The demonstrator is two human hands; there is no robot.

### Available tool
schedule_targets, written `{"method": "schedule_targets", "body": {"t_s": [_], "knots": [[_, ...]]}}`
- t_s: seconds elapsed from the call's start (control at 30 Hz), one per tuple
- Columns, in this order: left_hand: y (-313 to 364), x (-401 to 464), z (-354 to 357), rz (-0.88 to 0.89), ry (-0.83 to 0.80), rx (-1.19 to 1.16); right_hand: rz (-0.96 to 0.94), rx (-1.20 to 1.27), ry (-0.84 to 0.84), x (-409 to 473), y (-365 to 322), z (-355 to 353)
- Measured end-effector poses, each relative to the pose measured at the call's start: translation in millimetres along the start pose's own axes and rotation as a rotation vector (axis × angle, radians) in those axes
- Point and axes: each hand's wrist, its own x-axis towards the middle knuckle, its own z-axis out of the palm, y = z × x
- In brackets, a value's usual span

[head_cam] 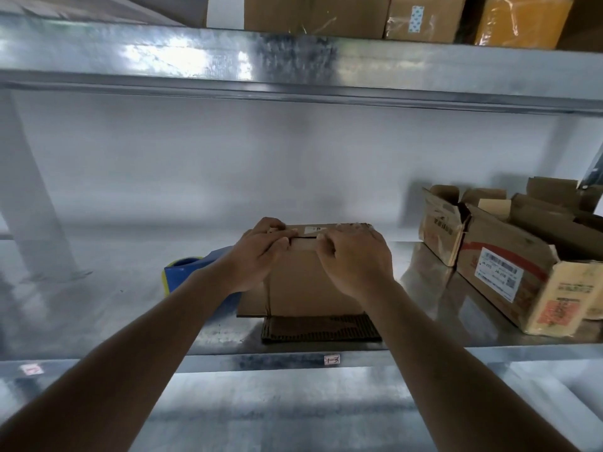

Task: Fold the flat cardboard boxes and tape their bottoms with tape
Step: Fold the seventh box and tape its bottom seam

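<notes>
metal shelf (pixel 98 308), blue object (pixel 186 272), worn open cartons (pixel 509 272)

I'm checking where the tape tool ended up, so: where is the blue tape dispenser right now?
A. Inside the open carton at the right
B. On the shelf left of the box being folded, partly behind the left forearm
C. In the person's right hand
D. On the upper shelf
B: the blue tape dispenser lies on the metal shelf left of the cardboard box, while both the left hand and right hand press the box's top flaps.
</notes>
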Motion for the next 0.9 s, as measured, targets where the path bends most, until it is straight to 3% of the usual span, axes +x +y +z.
{"method": "schedule_targets", "body": {"t_s": [0.2, 0.27, 0.37, 0.5, 0.73, 0.9], "knots": [[-5.7, -4.5, -13.0, -0.069, 0.145, -0.106, 0.02, 0.006, 0.06, -2.0, 5.0, 11.7], [-22.7, -7.1, -20.4, -0.153, 0.214, -0.018, 0.034, 0.02, 0.054, -0.5, 3.8, 10.9], [-42.9, -13.7, -27.8, -0.334, 0.143, 0.202, 0.051, 0.031, 0.066, 1.0, 3.1, 13.4], [-59.0, -25.7, -30.0, -0.445, 0.034, 0.502, 0.068, 0.025, 0.09, 2.1, 0.5, 18.4], [-75.4, -34.0, -38.1, -0.574, 0.015, 0.677, 0.087, 0.032, 0.124, 4.2, -4.6, 23.7], [-97.2, -43.0, -46.0, -0.595, -0.042, 0.526, 0.09, 0.061, 0.129, 4.3, -6.5, 24.5]]}}
